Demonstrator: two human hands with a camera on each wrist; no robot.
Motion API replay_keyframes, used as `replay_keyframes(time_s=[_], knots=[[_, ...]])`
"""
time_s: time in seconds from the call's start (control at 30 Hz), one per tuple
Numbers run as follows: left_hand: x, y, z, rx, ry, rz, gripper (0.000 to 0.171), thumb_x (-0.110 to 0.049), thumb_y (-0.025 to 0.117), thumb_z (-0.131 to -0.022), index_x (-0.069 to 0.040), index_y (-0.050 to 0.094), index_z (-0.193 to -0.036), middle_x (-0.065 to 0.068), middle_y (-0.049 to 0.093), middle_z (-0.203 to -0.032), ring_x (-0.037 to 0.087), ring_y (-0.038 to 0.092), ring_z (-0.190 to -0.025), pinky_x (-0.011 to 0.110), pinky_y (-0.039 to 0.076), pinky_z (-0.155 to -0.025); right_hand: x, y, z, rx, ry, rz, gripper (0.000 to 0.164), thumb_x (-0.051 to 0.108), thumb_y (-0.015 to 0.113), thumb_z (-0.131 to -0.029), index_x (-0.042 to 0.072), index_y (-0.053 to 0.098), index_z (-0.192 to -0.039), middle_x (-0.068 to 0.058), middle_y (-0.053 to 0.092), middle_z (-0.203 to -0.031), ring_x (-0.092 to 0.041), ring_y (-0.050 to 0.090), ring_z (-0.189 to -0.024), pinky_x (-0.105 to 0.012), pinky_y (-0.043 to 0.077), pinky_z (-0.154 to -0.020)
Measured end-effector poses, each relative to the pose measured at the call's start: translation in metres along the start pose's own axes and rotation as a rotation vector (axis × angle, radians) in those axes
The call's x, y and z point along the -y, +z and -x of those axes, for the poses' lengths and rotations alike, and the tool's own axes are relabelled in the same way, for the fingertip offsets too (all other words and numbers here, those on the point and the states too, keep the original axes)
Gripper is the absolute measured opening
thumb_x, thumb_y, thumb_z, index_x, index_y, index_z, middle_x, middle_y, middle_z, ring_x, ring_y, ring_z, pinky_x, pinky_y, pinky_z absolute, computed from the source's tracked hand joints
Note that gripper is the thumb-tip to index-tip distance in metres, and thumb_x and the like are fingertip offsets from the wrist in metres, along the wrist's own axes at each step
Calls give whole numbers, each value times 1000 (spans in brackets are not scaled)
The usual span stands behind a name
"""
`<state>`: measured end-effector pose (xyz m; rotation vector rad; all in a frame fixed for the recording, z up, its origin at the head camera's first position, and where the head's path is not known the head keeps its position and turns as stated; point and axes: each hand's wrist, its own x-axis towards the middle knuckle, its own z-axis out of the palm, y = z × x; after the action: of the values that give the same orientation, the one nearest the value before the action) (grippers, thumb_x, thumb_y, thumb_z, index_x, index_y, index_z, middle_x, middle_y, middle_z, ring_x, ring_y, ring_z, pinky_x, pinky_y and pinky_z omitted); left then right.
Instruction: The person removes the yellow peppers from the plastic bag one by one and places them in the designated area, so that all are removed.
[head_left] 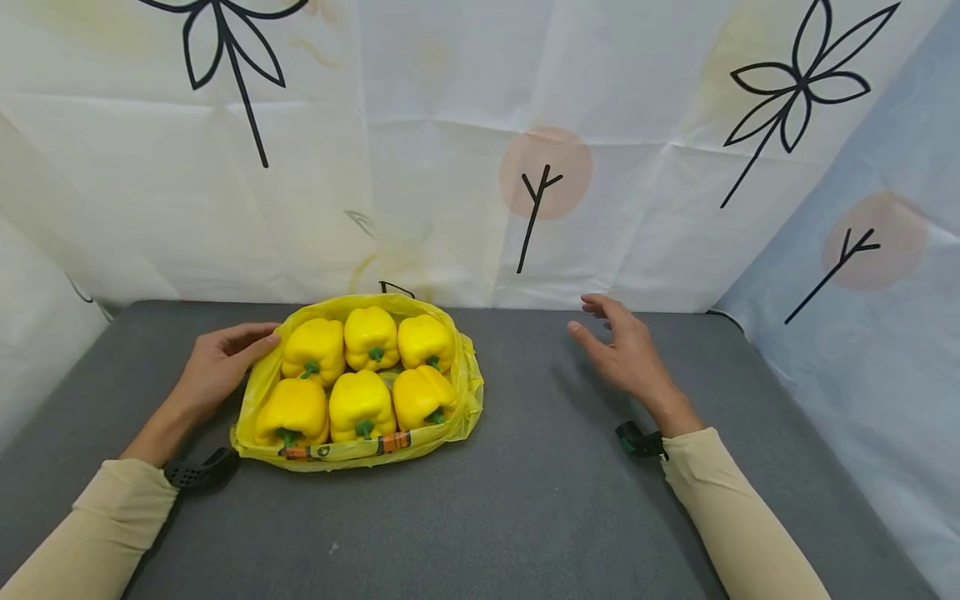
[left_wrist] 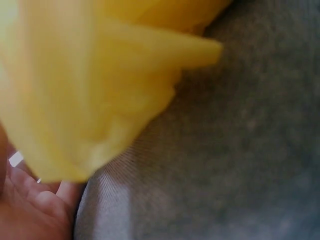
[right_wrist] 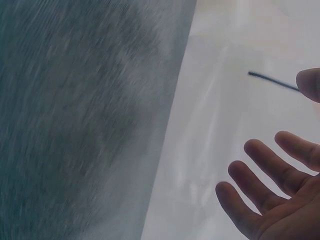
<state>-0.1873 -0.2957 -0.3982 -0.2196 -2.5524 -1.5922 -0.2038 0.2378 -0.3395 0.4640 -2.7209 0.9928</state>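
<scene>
Several yellow bell peppers point(head_left: 362, 403) with green stems sit in two rows inside an open yellow plastic bag point(head_left: 468, 400), its rim rolled down around them. At the bag's left rim, my left hand point(head_left: 217, 367) pinches the plastic between thumb and fingers. The left wrist view has the yellow bag point(left_wrist: 75, 100) close up, covering part of that hand point(left_wrist: 42, 205). My right hand point(head_left: 626, 350) hovers over the table to the right of the bag, holding nothing. In the right wrist view its fingers point(right_wrist: 272, 165) are spread and loosely extended.
The grey table point(head_left: 480, 525) reaches back to a white curtain point(head_left: 442, 183) printed with flowers and branches. A bluish-white cloth point(head_left: 885, 350) hangs along the right side. Each wrist wears a dark strap point(head_left: 201, 471).
</scene>
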Motion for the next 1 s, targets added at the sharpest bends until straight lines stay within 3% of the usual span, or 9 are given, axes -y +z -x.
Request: replay_keyframes(time_s=[0.2,0.6,1.0], knots=[[2,2,1,-10,18,54,42,-25,60,-105,3,61,-137,-24,65,-108,-4,64,-94,13,54,-76,17,5,1,59,-23,-93,55,28,63,-104,5,45,-150,-19,52,-145,-34,48,-133,-52,41,-109],[2,1,0,-8,2,36,44,-27,60,-105,4,60,-137,-25,64,-108,-4,63,-94,13,54,-76,61,25,-4,183,-135,-253,51,24,68,-100,12,50,-147,-9,57,-140,-29,52,-129,-47,46,-106],[4,0,-1,-8,-8,30,45,-24,60,-105,6,58,-138,-27,64,-107,-5,63,-93,13,54,-75,98,45,-9,359,-209,-489,55,14,71,-97,9,49,-148,-12,52,-144,-27,52,-130,-43,44,-108]])
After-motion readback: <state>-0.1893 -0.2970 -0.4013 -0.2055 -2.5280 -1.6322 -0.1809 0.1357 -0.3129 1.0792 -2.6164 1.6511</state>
